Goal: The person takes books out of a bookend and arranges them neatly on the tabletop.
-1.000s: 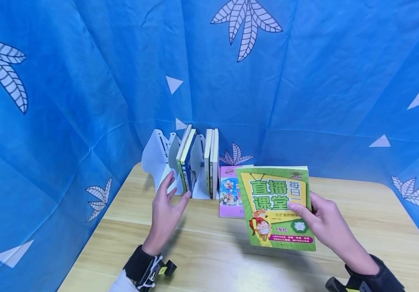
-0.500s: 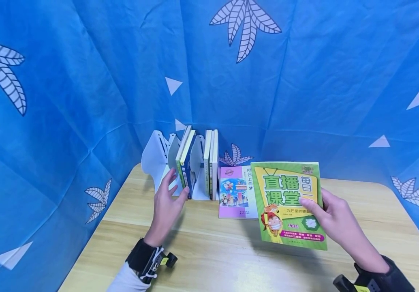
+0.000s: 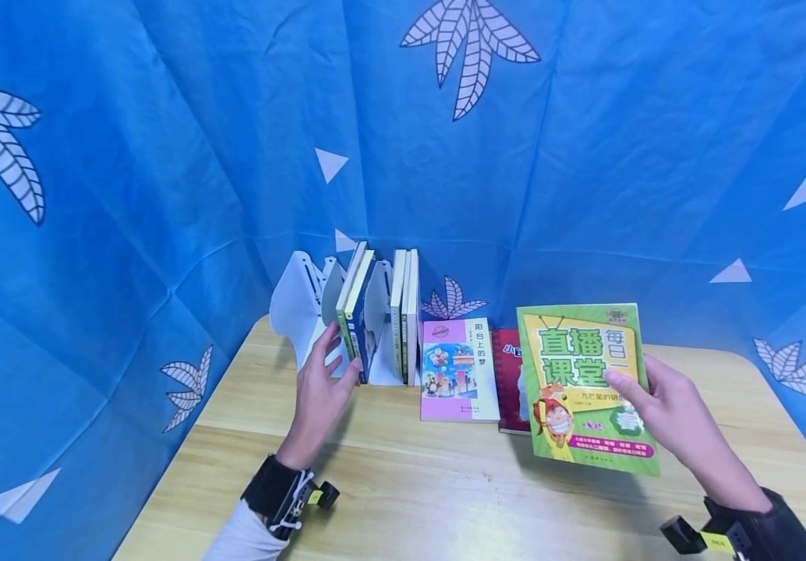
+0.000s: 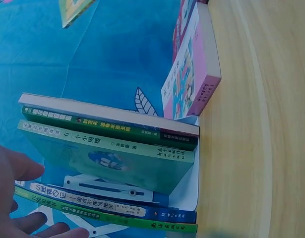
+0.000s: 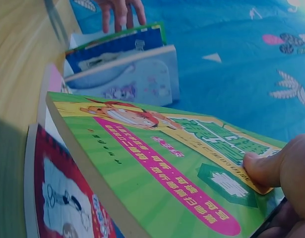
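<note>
On the right in the head view, my right hand [image 3: 684,413] holds a green-and-yellow book [image 3: 588,389] by its right edge. The thumb lies on the cover and the other fingers go behind it. The book is lifted with its cover facing me. My left hand [image 3: 322,397] is at the rack, beside a green book and a blue book [image 3: 358,335] that lean there. Its thumb and fingers are spread about their spines [image 4: 88,198]; how firmly they touch is unclear. A pink-and-white book [image 3: 459,370] and a partly hidden red book [image 3: 510,382] stand to the right.
A white metal book rack [image 3: 298,300] stands at the back left, its left section holding no books. Several upright books [image 3: 406,312] fill its right end. The wooden table [image 3: 431,499] extends forward, and a blue patterned cloth [image 3: 445,179] hangs behind it.
My right hand has moved the green-and-yellow book to the right, uncovering the pink-and-white book and part of the red one. My left hand has come closer to the green and blue books.
</note>
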Demonstrator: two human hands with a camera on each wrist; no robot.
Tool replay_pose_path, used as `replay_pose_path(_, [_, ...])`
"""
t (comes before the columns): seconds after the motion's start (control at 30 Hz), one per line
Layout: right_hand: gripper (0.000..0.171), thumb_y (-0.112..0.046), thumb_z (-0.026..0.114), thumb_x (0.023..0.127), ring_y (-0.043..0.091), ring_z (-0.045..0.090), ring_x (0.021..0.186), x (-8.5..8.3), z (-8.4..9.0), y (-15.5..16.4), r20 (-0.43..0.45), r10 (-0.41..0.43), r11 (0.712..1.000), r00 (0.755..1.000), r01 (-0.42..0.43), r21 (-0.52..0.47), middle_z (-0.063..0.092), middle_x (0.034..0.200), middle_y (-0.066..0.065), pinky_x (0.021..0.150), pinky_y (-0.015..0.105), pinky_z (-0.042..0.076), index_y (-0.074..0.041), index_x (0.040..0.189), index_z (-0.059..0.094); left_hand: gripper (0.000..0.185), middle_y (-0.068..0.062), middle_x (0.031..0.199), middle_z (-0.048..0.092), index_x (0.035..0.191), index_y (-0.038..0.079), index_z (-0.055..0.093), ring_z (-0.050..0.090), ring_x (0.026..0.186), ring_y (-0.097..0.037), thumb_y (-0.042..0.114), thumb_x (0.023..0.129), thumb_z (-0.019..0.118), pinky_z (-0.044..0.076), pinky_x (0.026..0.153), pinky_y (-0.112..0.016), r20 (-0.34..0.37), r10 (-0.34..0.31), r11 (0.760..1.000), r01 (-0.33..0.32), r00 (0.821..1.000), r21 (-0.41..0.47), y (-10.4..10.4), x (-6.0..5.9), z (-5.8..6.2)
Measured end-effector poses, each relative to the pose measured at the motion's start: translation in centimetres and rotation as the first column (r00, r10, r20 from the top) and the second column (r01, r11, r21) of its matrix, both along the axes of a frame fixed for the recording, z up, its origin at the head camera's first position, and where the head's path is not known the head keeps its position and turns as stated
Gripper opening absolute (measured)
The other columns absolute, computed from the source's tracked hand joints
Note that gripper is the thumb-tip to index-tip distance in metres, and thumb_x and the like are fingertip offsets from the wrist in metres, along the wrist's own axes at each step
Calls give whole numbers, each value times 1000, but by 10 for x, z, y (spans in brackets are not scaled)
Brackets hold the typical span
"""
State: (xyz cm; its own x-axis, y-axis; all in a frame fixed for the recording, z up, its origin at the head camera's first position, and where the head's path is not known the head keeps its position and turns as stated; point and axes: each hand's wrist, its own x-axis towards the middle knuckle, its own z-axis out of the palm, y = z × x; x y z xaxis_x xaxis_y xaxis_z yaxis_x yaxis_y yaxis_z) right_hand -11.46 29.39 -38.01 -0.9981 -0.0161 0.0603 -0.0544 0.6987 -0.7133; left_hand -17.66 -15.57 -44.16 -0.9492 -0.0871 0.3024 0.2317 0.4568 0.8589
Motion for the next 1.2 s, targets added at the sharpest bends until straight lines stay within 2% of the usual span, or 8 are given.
replay_pose_path(0.1, [62, -43, 50, 109, 13, 78, 80, -4, -2, 6, 59, -17, 1000, 998, 18, -26, 75, 114, 29, 62, 25, 64, 6, 146, 49, 72, -18, 164, 41, 162, 12, 31, 47, 148, -38, 7, 99, 66, 51, 115, -49, -10, 2, 1000, -2, 1000, -5, 1, -1, 0])
replay_pose_path(0.23, [68, -47, 48, 109, 13, 77, 77, -9, -4, 15, 103, -39, 998, 994, 43, -38, 74, 114, 30, 62, 28, 66, 9, 147, 47, 72, -18, 164, 41, 162, 12, 31, 47, 148, -38, 8, 99, 66, 51, 115, -50, -19, 0, 1000, 0, 1000, -4, 2, -4, 0])
replay_pose_path(0.43, [67, -47, 45, 110, 10, 76, 75, -18, -6, 30, 124, -47, 998, 991, 52, -37, 75, 112, 29, 63, 29, 64, 10, 145, 48, 71, -19, 163, 42, 162, 13, 31, 48, 147, -38, 7, 100, 65, 53, 113, -49, -40, -14, 1000, 14, 999, 2, 2, -8, 3])
replay_pose_path(0.8, [74, -51, 43, 109, 16, 77, 79, -30, -10, 50, 204, -74, 995, 976, 85, -44, 75, 113, 28, 65, 32, 65, 12, 149, 41, 70, -21, 161, 44, 162, 12, 32, 50, 145, -39, 3, 100, 63, 54, 111, -51, -67, -14, 1000, 13, 998, -8, 2, -13, 2])
replay_pose_path(1.2, [80, -54, 40, 109, 13, 76, 82, -37, -22, 72, 245, -84, 995, 966, 93, -24, 73, 118, 31, 66, 30, 65, 14, 152, 35, 67, -25, 156, 49, 161, 9, 33, 54, 141, -40, 3, 101, 62, 56, 109, -49, -76, -7, 1000, 5, 997, -29, 2, -16, 5])
